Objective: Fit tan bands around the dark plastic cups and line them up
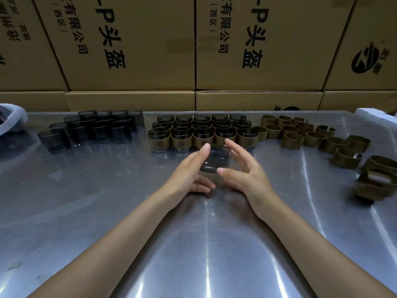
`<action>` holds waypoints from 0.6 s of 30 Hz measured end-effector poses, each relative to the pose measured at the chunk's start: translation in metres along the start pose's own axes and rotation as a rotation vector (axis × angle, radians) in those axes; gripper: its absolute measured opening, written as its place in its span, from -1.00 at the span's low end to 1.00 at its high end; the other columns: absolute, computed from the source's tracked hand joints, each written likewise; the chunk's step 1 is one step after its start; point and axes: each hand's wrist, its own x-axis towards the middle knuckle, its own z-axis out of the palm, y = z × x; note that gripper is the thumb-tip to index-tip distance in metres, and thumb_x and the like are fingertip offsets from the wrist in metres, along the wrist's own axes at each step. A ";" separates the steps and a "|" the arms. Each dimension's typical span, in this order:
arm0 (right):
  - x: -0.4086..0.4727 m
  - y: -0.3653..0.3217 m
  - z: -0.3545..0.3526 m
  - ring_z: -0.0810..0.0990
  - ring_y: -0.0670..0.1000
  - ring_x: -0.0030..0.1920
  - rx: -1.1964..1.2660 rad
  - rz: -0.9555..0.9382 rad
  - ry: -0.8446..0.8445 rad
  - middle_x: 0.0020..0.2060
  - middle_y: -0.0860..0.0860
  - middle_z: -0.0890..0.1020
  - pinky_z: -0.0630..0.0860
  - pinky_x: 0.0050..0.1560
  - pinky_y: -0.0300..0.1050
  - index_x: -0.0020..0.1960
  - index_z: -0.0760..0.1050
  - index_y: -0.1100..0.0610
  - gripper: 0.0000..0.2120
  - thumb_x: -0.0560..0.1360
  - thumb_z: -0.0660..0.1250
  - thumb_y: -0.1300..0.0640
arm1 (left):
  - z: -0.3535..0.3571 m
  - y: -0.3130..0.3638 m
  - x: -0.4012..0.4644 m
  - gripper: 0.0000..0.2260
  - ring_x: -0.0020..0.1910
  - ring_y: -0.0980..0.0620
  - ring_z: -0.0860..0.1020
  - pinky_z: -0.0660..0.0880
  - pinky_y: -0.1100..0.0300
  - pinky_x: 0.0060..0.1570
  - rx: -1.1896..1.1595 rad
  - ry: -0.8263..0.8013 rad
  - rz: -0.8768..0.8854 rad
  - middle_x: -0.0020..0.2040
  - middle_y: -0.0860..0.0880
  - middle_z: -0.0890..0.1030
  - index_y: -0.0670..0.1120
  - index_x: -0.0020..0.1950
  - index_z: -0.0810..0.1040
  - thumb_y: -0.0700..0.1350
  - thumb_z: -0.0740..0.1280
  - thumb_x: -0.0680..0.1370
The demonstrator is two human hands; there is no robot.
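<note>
Several cardboard cartons (193, 50) wall off the far edge of a steel table (204, 244), the biggest things in view. On the table, left to right, stand a cluster of bare dark cups (94, 127), a tidy block of banded cups (202, 132) in rows, and a loose scatter of tan bands (311, 134) trailing off to the right (some lie on their sides). Just in front of the banded block, a single unbanded cup (216, 160) is held tilted between both hands: the left hand (187, 171) cradles it with fingers laid along its side, and the right hand (242, 168) holds the other side, thumb at its base. The step in hand looks like readying this cup for banding; next, one hand must likely reach right for a band and slide it on.
</note>
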 end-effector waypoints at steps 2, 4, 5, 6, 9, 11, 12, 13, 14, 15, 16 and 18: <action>0.001 0.000 0.003 0.51 -0.38 0.14 0.037 0.022 0.014 0.20 -0.22 0.50 0.60 -0.04 -0.22 0.33 0.42 -0.21 -0.46 0.44 0.45 0.17 | -0.007 -0.001 0.000 -0.36 -0.33 0.06 0.65 0.53 0.29 -0.38 -0.070 -0.047 0.030 0.22 -0.06 0.60 0.00 0.33 0.48 0.32 0.40 0.37; 0.002 -0.002 0.005 0.55 -0.16 0.21 0.067 0.097 0.046 0.25 -0.15 0.52 0.59 -0.10 -0.16 0.31 0.44 -0.20 -0.49 0.37 0.39 -0.10 | -0.013 -0.002 -0.003 -0.50 -0.26 0.07 0.66 0.54 0.31 -0.33 -0.100 -0.090 0.062 0.06 -0.02 0.67 0.01 0.30 0.50 0.17 0.41 0.42; 0.002 -0.003 0.005 0.58 -0.08 0.19 0.078 0.135 0.057 0.25 -0.13 0.54 0.59 -0.14 -0.12 0.28 0.47 -0.18 -0.50 0.35 0.35 -0.18 | -0.015 -0.001 -0.004 -0.53 -0.20 0.05 0.67 0.55 0.31 -0.28 -0.105 -0.110 0.071 0.06 0.00 0.67 0.04 0.32 0.49 0.12 0.38 0.43; 0.003 -0.003 0.005 0.62 -0.02 0.14 0.084 0.164 0.059 0.22 -0.11 0.57 0.58 -0.19 -0.11 0.23 0.50 -0.16 -0.53 0.35 0.33 -0.23 | -0.016 -0.001 -0.005 -0.55 -0.12 0.02 0.68 0.55 0.31 -0.22 -0.106 -0.134 0.082 0.10 0.02 0.67 0.08 0.33 0.48 0.08 0.36 0.44; 0.006 -0.004 0.003 0.70 0.05 -0.04 0.076 0.216 0.052 0.15 -0.07 0.61 0.58 -0.30 -0.14 0.16 0.54 -0.09 -0.66 0.47 0.33 -0.23 | -0.016 -0.001 -0.006 -0.57 0.10 -0.04 0.65 0.56 0.29 -0.06 -0.097 -0.192 0.116 0.22 0.08 0.62 0.26 0.32 0.46 0.01 0.35 0.46; 0.007 -0.004 0.001 0.70 0.06 -0.08 0.110 0.242 0.075 0.17 -0.03 0.60 0.56 -0.33 -0.16 0.22 0.50 -0.03 -0.66 0.49 0.34 -0.12 | -0.016 -0.001 -0.005 -0.51 0.12 -0.05 0.64 0.56 0.26 -0.02 -0.100 -0.190 0.111 0.24 0.07 0.61 0.30 0.35 0.42 -0.02 0.36 0.45; 0.007 -0.004 0.000 0.70 0.05 -0.07 0.142 0.241 0.078 0.18 -0.03 0.60 0.56 -0.33 -0.17 0.23 0.48 -0.03 -0.67 0.49 0.36 -0.07 | -0.016 -0.002 -0.004 -0.49 0.13 -0.04 0.64 0.56 0.25 -0.04 -0.105 -0.180 0.108 0.23 0.06 0.62 0.28 0.37 0.40 -0.02 0.37 0.44; 0.007 -0.003 -0.002 0.69 0.03 -0.04 0.172 0.226 0.074 0.18 -0.03 0.60 0.56 -0.30 -0.16 0.24 0.47 -0.03 -0.66 0.49 0.39 -0.02 | -0.016 -0.003 -0.003 -0.47 0.12 -0.03 0.64 0.57 0.26 -0.07 -0.113 -0.163 0.103 0.21 0.06 0.63 0.25 0.39 0.38 -0.01 0.38 0.44; 0.006 -0.002 -0.003 0.69 0.02 0.00 0.193 0.205 0.068 0.18 -0.05 0.60 0.57 -0.28 -0.16 0.23 0.47 -0.05 -0.65 0.47 0.41 0.04 | -0.016 -0.003 -0.002 -0.46 0.10 -0.01 0.65 0.57 0.26 -0.11 -0.125 -0.143 0.097 0.18 0.07 0.65 0.21 0.40 0.37 0.01 0.39 0.43; 0.005 -0.001 -0.004 0.68 0.01 0.04 0.201 0.182 0.066 0.17 -0.07 0.59 0.58 -0.26 -0.15 0.22 0.46 -0.07 -0.64 0.46 0.42 0.11 | -0.016 -0.003 -0.002 -0.46 0.05 0.00 0.67 0.57 0.26 -0.15 -0.134 -0.119 0.091 0.16 0.07 0.65 0.17 0.40 0.38 0.05 0.39 0.42; 0.005 0.000 -0.005 0.66 -0.01 0.07 0.196 0.163 0.066 0.18 -0.09 0.58 0.58 -0.25 -0.14 0.20 0.46 -0.09 -0.63 0.46 0.42 0.18 | -0.015 -0.002 -0.001 -0.46 -0.02 0.02 0.68 0.57 0.26 -0.19 -0.138 -0.093 0.088 0.16 0.06 0.65 0.14 0.39 0.40 0.10 0.39 0.41; 0.006 0.003 -0.006 0.64 -0.03 0.10 0.174 0.144 0.057 0.20 -0.11 0.53 0.58 -0.21 -0.13 0.18 0.46 -0.11 -0.59 0.47 0.38 0.30 | -0.013 -0.003 0.000 -0.45 -0.15 0.07 0.67 0.56 0.28 -0.26 -0.117 -0.051 0.097 0.20 0.01 0.60 0.08 0.36 0.44 0.19 0.43 0.42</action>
